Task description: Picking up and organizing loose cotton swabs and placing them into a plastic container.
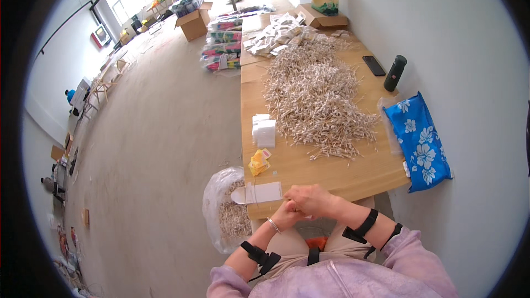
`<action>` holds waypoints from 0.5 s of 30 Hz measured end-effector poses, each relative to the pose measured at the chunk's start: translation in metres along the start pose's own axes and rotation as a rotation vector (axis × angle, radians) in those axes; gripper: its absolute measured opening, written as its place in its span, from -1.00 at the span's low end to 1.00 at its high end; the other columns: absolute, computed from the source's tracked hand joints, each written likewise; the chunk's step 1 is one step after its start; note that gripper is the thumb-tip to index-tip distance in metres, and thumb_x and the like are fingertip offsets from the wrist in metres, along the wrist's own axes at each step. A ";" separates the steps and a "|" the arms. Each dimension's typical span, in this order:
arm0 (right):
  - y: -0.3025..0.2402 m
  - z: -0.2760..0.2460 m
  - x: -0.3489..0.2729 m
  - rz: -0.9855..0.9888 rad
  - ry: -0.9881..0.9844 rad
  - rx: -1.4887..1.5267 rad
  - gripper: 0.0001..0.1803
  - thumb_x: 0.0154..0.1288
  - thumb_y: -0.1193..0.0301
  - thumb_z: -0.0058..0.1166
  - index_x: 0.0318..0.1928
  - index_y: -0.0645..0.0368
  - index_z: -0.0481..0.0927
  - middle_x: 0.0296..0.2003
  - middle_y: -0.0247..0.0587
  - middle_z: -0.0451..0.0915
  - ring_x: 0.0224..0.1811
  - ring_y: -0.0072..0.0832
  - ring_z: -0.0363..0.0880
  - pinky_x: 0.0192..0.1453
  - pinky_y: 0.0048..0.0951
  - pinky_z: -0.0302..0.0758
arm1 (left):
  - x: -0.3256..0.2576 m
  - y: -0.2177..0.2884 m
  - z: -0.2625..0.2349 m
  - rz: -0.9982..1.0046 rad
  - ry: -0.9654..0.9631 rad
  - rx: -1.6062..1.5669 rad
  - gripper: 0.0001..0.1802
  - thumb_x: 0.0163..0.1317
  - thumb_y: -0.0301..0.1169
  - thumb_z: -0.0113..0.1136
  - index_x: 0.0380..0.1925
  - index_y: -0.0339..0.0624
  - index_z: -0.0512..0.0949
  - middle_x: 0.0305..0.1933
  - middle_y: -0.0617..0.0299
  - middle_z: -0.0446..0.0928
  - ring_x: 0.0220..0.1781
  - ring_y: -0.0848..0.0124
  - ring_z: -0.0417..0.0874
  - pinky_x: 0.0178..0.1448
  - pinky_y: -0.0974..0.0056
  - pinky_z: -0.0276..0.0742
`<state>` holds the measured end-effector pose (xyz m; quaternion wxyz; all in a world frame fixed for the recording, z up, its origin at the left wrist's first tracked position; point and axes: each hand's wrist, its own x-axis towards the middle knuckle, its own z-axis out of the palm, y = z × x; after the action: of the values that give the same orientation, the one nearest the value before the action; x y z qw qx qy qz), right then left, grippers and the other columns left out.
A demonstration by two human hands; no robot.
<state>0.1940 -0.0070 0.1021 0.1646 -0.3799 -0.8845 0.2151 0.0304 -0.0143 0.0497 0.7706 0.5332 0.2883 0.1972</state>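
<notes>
Close together at the table's near edge, my left hand (288,216) and my right hand (313,201) are both closed, the right lying partly over the left. What their fingers hold, if anything, is hidden; a small pale bit shows below them. Just left of my hands lies a white rounded-end packet or stack of cards (267,192) with a band around it. Beyond it are small yellow packets (259,162) and a stack of white pouches (264,131). A large heap of loose cotton swabs (326,99) covers the middle of the wooden table (342,179).
Left of the table's corner stands a clear bag of swabs (232,215). Along the right side are a blue flowered pack (422,146), a dark bottle (395,73) and a phone (374,65). Filled packets (279,36) and a cardboard box (323,19) sit at the far end.
</notes>
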 end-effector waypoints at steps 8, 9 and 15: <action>0.005 -0.023 0.017 0.000 0.404 0.389 -0.59 0.10 0.49 0.17 0.03 0.17 0.54 -0.18 -0.13 0.50 -0.06 -0.18 0.46 0.00 -0.29 0.45 | -0.021 0.028 -0.021 0.017 0.222 -0.281 -0.66 0.31 -0.38 0.14 0.06 -0.18 0.45 -0.03 0.18 0.56 0.04 0.33 0.60 0.08 0.16 0.62; 0.003 -0.021 0.021 -0.019 0.386 0.398 -0.59 0.10 0.49 0.17 0.03 0.17 0.54 -0.18 -0.13 0.50 -0.06 -0.18 0.46 0.00 -0.29 0.45 | -0.027 0.030 -0.024 0.027 0.247 -0.287 -0.66 0.31 -0.38 0.14 0.06 -0.18 0.45 -0.03 0.18 0.56 0.04 0.33 0.60 0.08 0.16 0.62; -0.025 -0.005 0.047 -0.133 0.429 0.228 -0.67 0.00 0.54 0.24 -0.13 0.13 0.63 -0.23 -0.25 0.54 -0.14 -0.27 0.48 -0.07 -0.32 0.49 | -0.052 0.035 -0.032 0.071 0.371 -0.284 -0.70 0.29 -0.43 0.15 0.01 -0.19 0.48 -0.06 0.22 0.57 -0.02 0.37 0.62 0.05 0.21 0.65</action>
<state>0.1507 0.0136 0.1248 0.4038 -0.3369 -0.8225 0.2167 -0.0297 -0.0113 0.0861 0.7642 0.3840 0.3754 0.3572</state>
